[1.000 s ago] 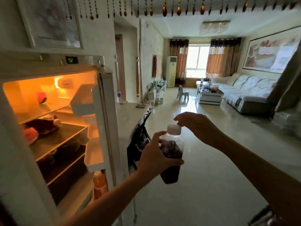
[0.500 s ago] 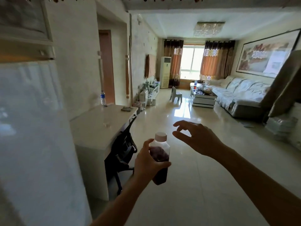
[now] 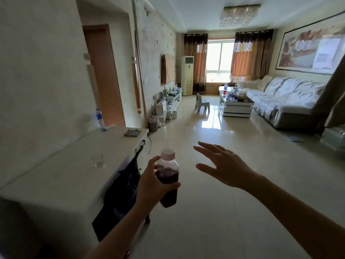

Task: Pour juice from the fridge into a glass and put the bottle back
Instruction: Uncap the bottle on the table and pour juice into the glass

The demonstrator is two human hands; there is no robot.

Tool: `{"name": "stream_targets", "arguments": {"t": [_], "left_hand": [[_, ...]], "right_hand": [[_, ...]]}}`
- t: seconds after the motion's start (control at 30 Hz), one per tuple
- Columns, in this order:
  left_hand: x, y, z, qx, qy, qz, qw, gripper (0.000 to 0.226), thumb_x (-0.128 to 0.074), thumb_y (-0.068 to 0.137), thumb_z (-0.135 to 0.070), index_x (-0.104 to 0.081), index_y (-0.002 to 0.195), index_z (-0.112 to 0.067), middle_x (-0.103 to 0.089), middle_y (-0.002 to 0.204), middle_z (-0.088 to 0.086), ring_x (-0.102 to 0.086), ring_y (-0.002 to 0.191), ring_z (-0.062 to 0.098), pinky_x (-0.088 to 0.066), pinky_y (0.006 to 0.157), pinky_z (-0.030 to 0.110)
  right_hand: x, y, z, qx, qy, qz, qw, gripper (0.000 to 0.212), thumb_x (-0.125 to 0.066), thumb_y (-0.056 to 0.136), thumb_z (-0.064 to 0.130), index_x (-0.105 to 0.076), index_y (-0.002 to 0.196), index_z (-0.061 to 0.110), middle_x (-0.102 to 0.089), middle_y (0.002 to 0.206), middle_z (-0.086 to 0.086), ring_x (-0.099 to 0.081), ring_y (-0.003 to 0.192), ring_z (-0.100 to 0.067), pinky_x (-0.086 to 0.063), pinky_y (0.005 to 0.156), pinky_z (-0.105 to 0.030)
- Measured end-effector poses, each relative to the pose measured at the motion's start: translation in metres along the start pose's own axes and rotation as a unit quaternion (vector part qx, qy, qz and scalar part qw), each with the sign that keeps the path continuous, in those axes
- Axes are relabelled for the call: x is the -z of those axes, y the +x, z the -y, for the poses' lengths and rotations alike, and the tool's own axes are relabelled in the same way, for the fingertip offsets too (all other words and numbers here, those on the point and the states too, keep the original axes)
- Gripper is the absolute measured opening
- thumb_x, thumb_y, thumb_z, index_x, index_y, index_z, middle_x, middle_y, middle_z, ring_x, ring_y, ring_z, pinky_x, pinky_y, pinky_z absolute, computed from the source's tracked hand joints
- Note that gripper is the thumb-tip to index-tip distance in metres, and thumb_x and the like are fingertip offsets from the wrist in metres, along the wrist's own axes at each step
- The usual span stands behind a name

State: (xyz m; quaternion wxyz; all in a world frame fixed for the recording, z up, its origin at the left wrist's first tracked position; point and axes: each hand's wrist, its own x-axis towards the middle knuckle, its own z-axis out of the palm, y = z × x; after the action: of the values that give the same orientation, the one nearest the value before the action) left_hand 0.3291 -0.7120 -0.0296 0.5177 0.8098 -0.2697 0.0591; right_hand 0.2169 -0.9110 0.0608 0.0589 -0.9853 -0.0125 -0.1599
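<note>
A small clear bottle of dark purple juice with a pale cap is upright in my left hand, which grips its body from the left. My right hand hovers to the right of the bottle, fingers spread, holding nothing. A small empty clear glass stands on the white table to the left of the bottle. The fridge is out of view.
A water bottle stands at the table's far corner by the wall, with a small folded item near the far edge. A dark chair is tucked under the table. Ahead is open tiled floor leading to a sofa and coffee table.
The view has swung right, away from the open fridge, which has left the frame. My right hand has come off the bottle cap and spread open. The table and glass have come into view.
</note>
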Motion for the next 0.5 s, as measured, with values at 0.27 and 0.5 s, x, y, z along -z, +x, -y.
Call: {"name": "stream_targets", "arguments": {"t": [0.27,0.5], "left_hand": [[-0.01,0.135,0.073,0.105,0.071,-0.132,0.983,0.097,-0.091,0.042,-0.045,-0.035,0.121,-0.04,-0.057,0.114,-0.008,-0.059,0.104,0.017,-0.05,0.093,0.039],[0.035,0.205,0.149,0.162,0.202,-0.227,0.939,0.1,-0.091,0.043,-0.046,-0.037,0.127,-0.036,-0.059,0.12,-0.011,-0.06,0.102,0.012,-0.054,0.086,0.035]], "right_hand": [[-0.079,0.209,-0.086,0.12,0.042,0.065,0.99,0.067,-0.039,0.088,0.059,-0.014,0.144,0.035,-0.022,0.154,0.007,-0.028,0.137,-0.015,-0.028,0.108,-0.038],[-0.152,0.381,-0.069,0.257,0.119,0.104,0.954,0.066,-0.044,0.09,0.054,-0.014,0.144,0.033,-0.03,0.151,0.006,-0.032,0.133,-0.014,-0.028,0.107,-0.036]]}}
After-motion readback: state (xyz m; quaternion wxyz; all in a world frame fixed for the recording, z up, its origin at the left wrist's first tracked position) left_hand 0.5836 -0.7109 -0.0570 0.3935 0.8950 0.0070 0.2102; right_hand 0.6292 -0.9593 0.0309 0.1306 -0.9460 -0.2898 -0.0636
